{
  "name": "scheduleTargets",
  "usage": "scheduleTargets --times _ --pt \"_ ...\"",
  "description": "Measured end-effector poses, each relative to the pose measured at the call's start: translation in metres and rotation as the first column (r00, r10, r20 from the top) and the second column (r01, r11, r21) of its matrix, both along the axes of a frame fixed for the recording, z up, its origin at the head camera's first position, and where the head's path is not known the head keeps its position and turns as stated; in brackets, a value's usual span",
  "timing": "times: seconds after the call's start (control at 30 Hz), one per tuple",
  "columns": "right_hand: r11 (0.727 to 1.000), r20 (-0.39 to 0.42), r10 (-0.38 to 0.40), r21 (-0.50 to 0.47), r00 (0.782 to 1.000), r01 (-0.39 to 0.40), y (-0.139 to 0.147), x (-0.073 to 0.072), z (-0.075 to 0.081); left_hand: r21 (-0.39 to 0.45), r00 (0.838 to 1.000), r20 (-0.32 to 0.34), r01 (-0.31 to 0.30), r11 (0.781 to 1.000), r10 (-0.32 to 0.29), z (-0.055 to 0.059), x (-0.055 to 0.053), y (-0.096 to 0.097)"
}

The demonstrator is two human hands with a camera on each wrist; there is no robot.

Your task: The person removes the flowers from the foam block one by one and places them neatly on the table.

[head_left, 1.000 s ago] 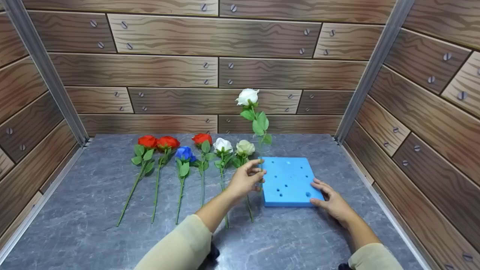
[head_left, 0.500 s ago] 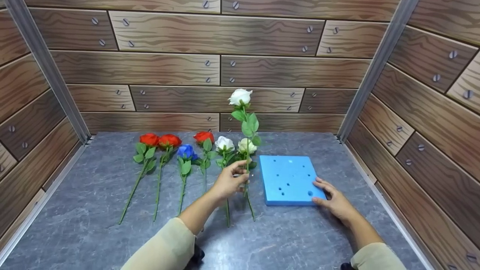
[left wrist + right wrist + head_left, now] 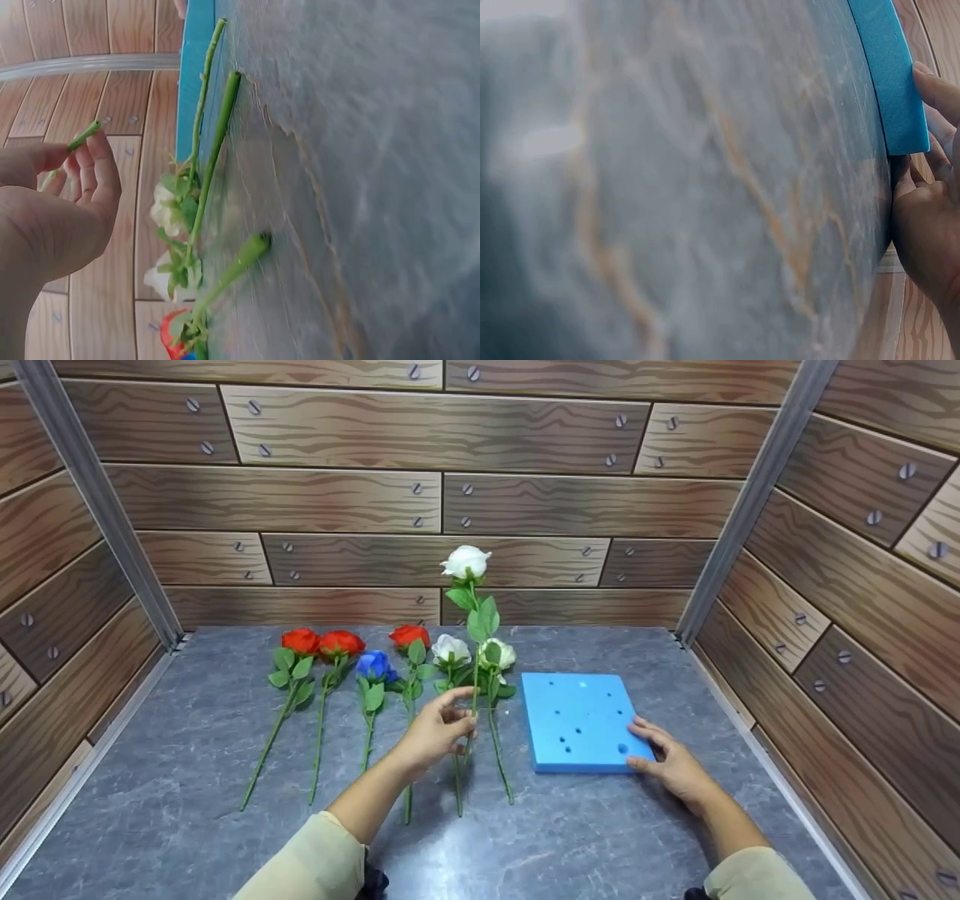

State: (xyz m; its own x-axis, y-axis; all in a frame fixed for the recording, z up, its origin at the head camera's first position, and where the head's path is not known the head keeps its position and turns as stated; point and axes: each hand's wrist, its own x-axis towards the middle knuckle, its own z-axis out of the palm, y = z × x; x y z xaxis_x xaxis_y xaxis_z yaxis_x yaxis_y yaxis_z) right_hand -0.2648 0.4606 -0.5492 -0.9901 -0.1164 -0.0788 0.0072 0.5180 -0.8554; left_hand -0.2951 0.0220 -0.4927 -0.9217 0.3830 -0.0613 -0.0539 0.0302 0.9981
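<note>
My left hand (image 3: 439, 730) pinches the green stem of a white rose (image 3: 466, 562), holding it upright with the bloom high over the table. In the left wrist view, the cut end of that stem (image 3: 85, 135) pokes out from between thumb and fingers. A flat blue foam block (image 3: 577, 709) with several small holes in its top lies to the right. At its front right corner, my right hand (image 3: 671, 765) grips the edge, thumb at the front and fingers along the side. The right wrist view shows fingers against the block's end (image 3: 896, 82).
Left of the block several roses lie in a row, heads away from me: red roses (image 3: 341, 643), a blue rose (image 3: 373, 666), a white rose (image 3: 451, 651) and a cream rose (image 3: 498, 654). Wood-patterned walls (image 3: 337, 502) enclose the grey table (image 3: 585, 840).
My left hand has carried the upright white rose leftward, away from the block's left edge to over the lying white and cream roses. My right hand stays at the block's corner.
</note>
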Motion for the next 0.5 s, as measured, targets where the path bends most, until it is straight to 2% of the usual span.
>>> scheduleTargets --times 0.27,0.5 --pt "1.000 -0.006 0.014 -0.013 1.000 -0.014 0.002 0.001 -0.002 -0.013 1.000 0.013 0.009 1.000 -0.009 -0.006 0.006 -0.014" --pt "1.000 -0.009 0.020 -0.019 1.000 -0.020 0.002 0.000 -0.001 -0.035 0.999 0.030 0.013 0.999 -0.012 -0.007 0.014 -0.031"
